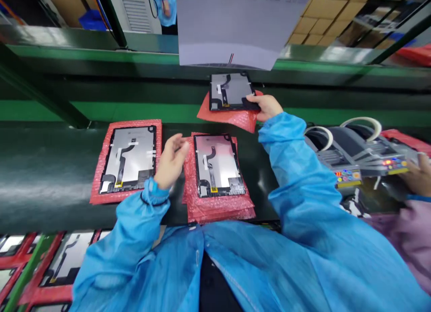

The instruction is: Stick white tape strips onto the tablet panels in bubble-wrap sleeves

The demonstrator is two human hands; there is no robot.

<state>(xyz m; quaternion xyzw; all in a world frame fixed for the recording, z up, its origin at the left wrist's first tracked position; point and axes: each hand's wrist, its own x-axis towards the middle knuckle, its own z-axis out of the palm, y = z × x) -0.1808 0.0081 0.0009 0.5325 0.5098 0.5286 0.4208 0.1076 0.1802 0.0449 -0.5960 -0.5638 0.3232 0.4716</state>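
My right hand (268, 107) grips the right edge of a tablet screen panel (237, 92), thumb on top, held over the far side of the bench. Beneath that panel is a red bubble-wrap sheet (235, 118), which the fingers also seem to touch. My left hand (171, 161) holds nothing, its fingers loosely bent and apart. It hovers between two other panels. One panel (220, 164) lies back side up on a stack of red bubble-wrap bags (220, 208) right in front of me. The other panel (134, 157) rests on a red bubble-wrap sheet (101, 188) to the left.
Grey machines (350, 155) with lit buttons and pale hoses stand at right, beside a co-worker's hand (419, 175). A white paper sheet (232, 29) hangs above the far edge. A green post (43, 87) rises at left. More panels (69, 258) lie in red trays at lower left.
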